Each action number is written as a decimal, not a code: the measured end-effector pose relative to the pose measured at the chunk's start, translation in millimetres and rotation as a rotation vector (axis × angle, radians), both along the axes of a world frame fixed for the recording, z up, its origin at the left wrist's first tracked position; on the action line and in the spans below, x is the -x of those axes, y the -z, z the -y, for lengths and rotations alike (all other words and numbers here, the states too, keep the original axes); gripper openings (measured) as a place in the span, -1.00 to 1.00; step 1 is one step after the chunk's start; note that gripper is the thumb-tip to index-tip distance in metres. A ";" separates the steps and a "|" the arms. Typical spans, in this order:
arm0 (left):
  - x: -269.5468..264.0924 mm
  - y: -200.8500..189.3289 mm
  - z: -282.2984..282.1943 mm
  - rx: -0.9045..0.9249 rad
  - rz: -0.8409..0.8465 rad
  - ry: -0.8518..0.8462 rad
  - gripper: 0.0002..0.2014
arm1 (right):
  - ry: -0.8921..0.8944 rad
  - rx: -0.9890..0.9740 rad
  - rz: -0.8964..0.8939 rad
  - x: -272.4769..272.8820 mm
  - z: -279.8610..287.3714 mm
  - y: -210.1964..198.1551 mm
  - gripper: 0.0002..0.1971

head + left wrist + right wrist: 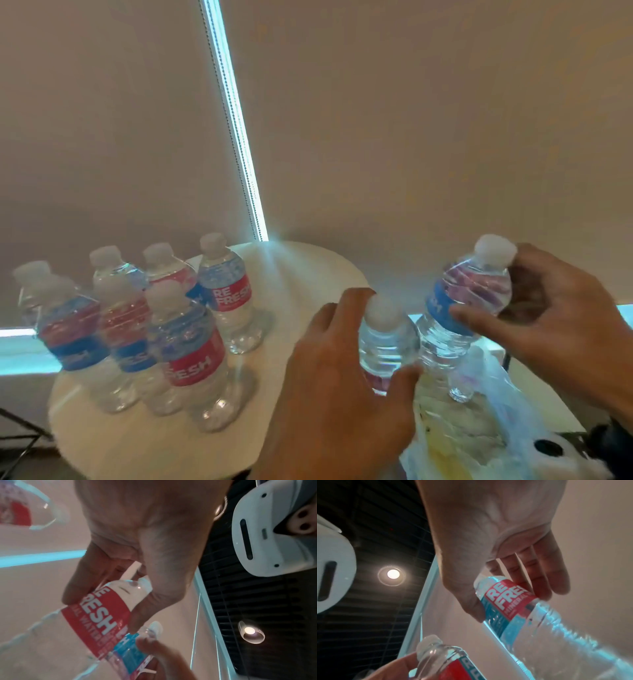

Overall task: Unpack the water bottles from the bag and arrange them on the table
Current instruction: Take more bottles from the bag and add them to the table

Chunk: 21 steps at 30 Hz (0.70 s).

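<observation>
- Holding one water bottle apiece, both hands hung over the plastic bag (486, 428) at the right edge of the round white surface (301, 274).
- The left hand (342, 383) gripped the left-hand bottle (385, 346) round its shoulder and label, fingers (339, 308) curled over the far side and the thumb closing in from the near side; the white cap stood upright between them.
- From the left wrist view, the same hand (137, 547) wrapped the top of the red label, with the bottle (96, 622) running down and away from the palm.
- The right hand (555, 308) held the right-hand bottle (459, 308) by its upper half, thumb across the blue part of the label and fingers (534, 260) curled round behind the neck and cap.
- That bottle tilted, cap up and to the right, its base just above the bag's crumpled plastic.
- From the right wrist view, the right hand (505, 540) pinched the label between thumb and curled fingers (539, 574), and the bottle (522, 615) slanted down to the lower right.
- The two held bottles were just beside each other; whether they touched could not be told.
- Seven more bottles (191, 353) stood upright in a close cluster on the left half of the surface, red-and-blue labels facing various ways.
- A closed roller blind (411, 120) with a bead chain filled the background.
</observation>
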<state>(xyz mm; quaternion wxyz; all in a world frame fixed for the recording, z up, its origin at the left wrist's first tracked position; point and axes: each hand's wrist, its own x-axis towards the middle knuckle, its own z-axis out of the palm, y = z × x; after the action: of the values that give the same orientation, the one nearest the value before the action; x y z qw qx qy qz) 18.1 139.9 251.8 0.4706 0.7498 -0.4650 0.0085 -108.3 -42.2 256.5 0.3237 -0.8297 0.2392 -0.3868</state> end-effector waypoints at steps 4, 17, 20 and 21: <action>-19.0 -23.5 -26.5 -0.007 0.023 -0.171 -0.45 | -0.147 0.070 -0.027 -58.9 -11.4 -24.2 -0.41; -62.6 -27.4 -29.1 -0.108 0.054 -0.438 -0.55 | -0.385 0.114 -0.168 -185.4 -34.4 -13.3 -0.55; -63.3 -26.0 -24.9 -0.109 0.036 -0.443 -0.55 | -0.395 0.088 -0.151 -190.0 -35.4 -12.7 -0.59; -63.0 -25.3 -23.0 -0.117 0.035 -0.449 -0.53 | -0.399 0.084 -0.146 -190.7 -34.8 -12.1 -0.58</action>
<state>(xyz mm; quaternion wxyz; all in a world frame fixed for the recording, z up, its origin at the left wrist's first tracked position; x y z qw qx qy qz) 81.1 162.9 277.1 0.4045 0.8602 -0.2944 0.0988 82.4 -7.4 268.5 0.3407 -0.8992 0.0769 -0.2635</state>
